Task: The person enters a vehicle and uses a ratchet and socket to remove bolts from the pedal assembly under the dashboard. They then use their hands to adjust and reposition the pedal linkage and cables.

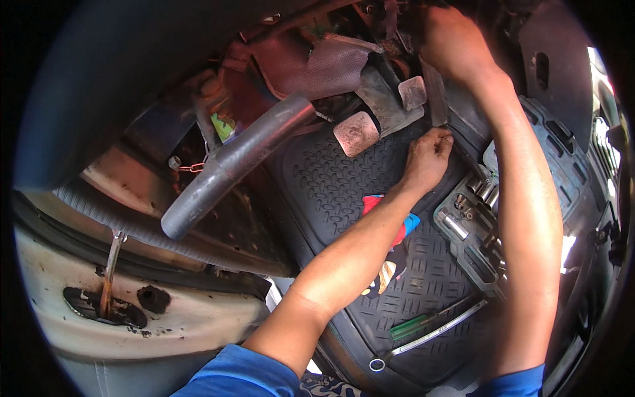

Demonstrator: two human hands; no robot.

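Observation:
My left hand [430,155] is closed just below the lower end of a long dark accelerator pedal [434,96]. Its fingers are curled together, and anything between them is too small to make out. Higher up, my right hand [456,43] reaches in under the dashboard beside the top of that pedal. Its fingers are lost in shadow and behind the hand itself. Left of the hands are two worn pedal pads, a larger pinkish one [357,134] and a smaller grey one [412,92]. Beneath my left forearm lies a red and blue cloth [399,228], partly covered.
A thick dark tube [238,165] slants across the left, near a small chain [192,168]. On the black floor mat [331,175] lie a ring spanner [430,337] and a green-handled tool [417,325]. An open socket case [463,225] sits at right, partly behind my right forearm.

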